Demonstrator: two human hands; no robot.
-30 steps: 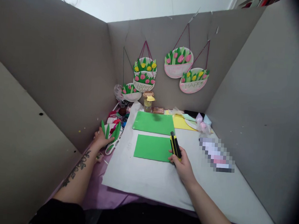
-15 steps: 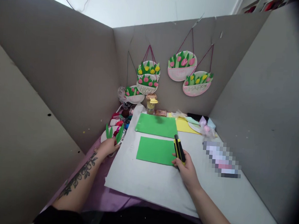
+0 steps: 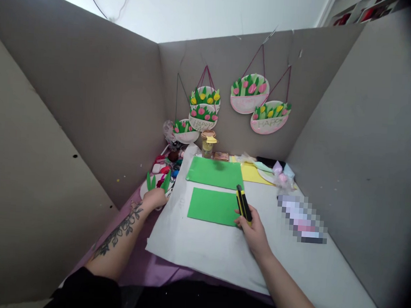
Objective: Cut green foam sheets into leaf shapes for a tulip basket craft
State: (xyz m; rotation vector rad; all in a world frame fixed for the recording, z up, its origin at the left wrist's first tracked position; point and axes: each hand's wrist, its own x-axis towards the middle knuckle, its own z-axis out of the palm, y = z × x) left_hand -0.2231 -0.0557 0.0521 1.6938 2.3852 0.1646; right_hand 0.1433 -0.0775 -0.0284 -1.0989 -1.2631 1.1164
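My right hand (image 3: 254,228) is closed around a black and yellow utility knife (image 3: 244,206), held over the right end of a green sheet (image 3: 211,207). Behind that sheet lies a larger green pack of sheets (image 3: 216,172). My left hand (image 3: 155,199) is at the left edge of the white paper (image 3: 185,241), beside a white plate (image 3: 143,190) with green paper leaves (image 3: 167,182). Its fingers point away and are mostly hidden, so what they may hold does not show.
Grey panels (image 3: 223,141) surround the table, with paper flower baskets (image 3: 248,103) hanging at the back. A lidded cup (image 3: 208,147), yellow paper (image 3: 251,173) and plastic-wrapped items (image 3: 283,176) stand or lie behind. A blurred-out object (image 3: 301,219) lies at right.
My left hand has shifted slightly right and its fingers are now more hidden. The view has tilted slightly. My right hand still holds the knife in nearly the same place.
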